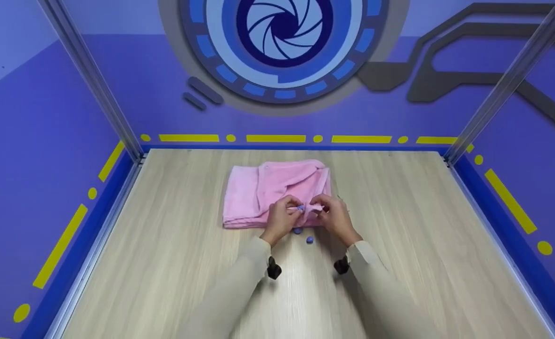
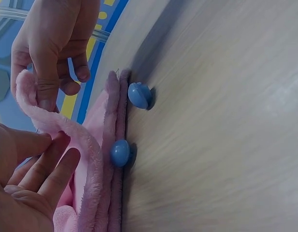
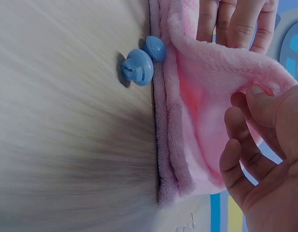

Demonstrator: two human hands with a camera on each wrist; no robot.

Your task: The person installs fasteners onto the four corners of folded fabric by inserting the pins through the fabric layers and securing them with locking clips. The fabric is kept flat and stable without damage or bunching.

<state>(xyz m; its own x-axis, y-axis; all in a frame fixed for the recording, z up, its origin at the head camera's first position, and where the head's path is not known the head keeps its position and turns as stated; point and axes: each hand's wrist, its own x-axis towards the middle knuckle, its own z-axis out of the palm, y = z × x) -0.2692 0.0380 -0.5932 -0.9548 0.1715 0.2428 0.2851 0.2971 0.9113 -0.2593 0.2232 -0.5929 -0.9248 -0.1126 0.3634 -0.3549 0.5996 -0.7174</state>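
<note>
Two blue knobs (image 2: 139, 95) are seen beside the near edge of a pink cloth (image 1: 244, 193) on the desk (image 1: 423, 263), the cloth's raised border pinched by left hand (image 1: 281, 220) and right hand (image 1: 338, 219).

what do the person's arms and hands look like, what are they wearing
Long, plain pale-beige fabric sleeves cover both arms to the wrists. A small black angular device sits at each wrist. The left grip and right grip are bare hands without gloves; no cables or markings show.
</note>
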